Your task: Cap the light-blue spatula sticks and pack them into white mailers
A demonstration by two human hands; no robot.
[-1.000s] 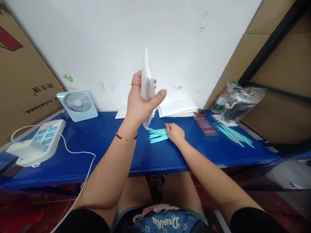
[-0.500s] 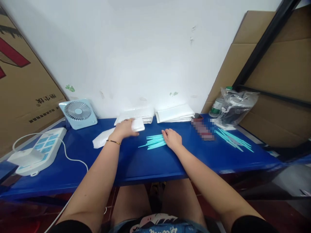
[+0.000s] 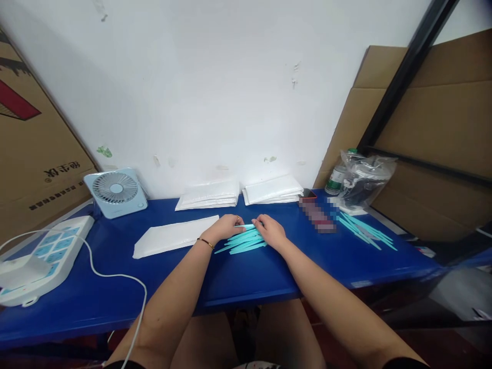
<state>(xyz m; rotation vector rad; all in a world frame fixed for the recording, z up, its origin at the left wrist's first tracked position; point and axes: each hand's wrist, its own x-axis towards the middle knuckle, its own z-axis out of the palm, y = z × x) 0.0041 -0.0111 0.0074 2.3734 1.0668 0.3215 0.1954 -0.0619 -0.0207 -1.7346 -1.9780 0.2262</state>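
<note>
A bunch of thin turquoise strips lies on the blue table in front of me. At its far edge, one turquoise strip spans the space between my hands. My left hand, with a dark beaded bracelet at its wrist, has its fingers closed at the strip's left end. My right hand is closed on its right end, with the fingertips partly hidden. The long white padded envelope lies flat beside my left hand, its right end near the wrist.
Two stacks of folded white envelopes rest against the wall. More turquoise strips lie at right, near a phone, a bottle and a plastic bag. A fan and a corded power strip stand left.
My left hand has let go of the white envelope, now lying flat, and moved right to the turquoise strips. My right hand stays at the bunch, its fingers now pinching. The view has shifted slightly.
</note>
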